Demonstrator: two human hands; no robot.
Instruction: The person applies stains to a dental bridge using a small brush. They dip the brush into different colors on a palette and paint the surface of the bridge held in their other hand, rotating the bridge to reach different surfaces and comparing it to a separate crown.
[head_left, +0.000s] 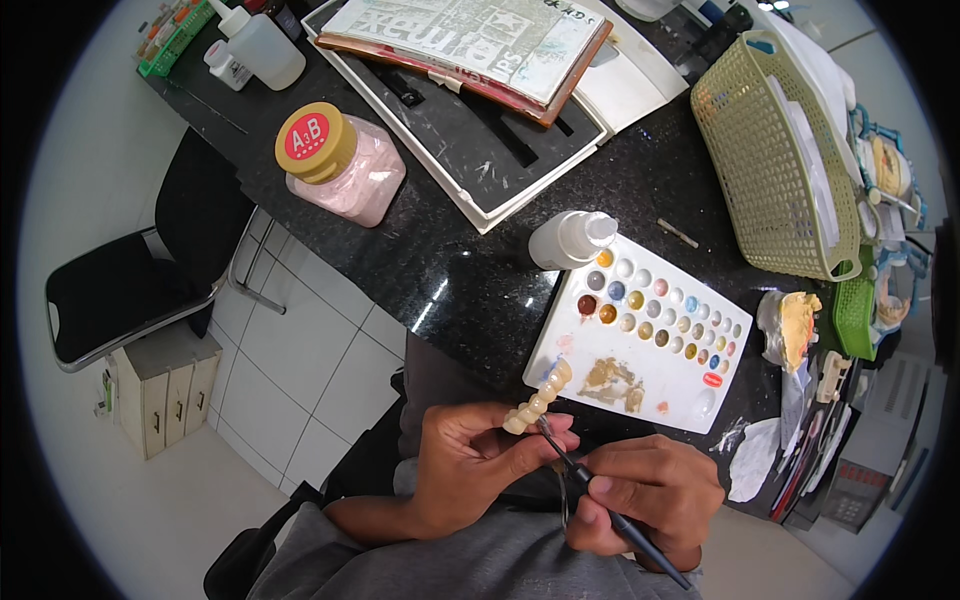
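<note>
In front of my body, my left hand (475, 462) is closed, with a tooth-coloured dental bridge (538, 398) standing up from its fingertips. The bridge is a curved row of several joined crowns. My right hand (645, 495) grips a slim brush (640, 545) with a dark handle, whose tip reaches the lower end of the bridge beside my left thumb. Between the hands hangs a thin metal piece (564, 497); what it belongs to is hidden. Just beyond lies a white palette (540, 372) with wells of coloured stain and a brown smear on its flat part.
A white bottle (565, 240) stands at the palette's far edge. Further left is a pink-filled jar (352, 185) with a gold lid. An open box (470, 205) bears a book (460, 50). To the right are a green basket (770, 170), a dental cast (790, 330) and crumpled tissue (754, 460).
</note>
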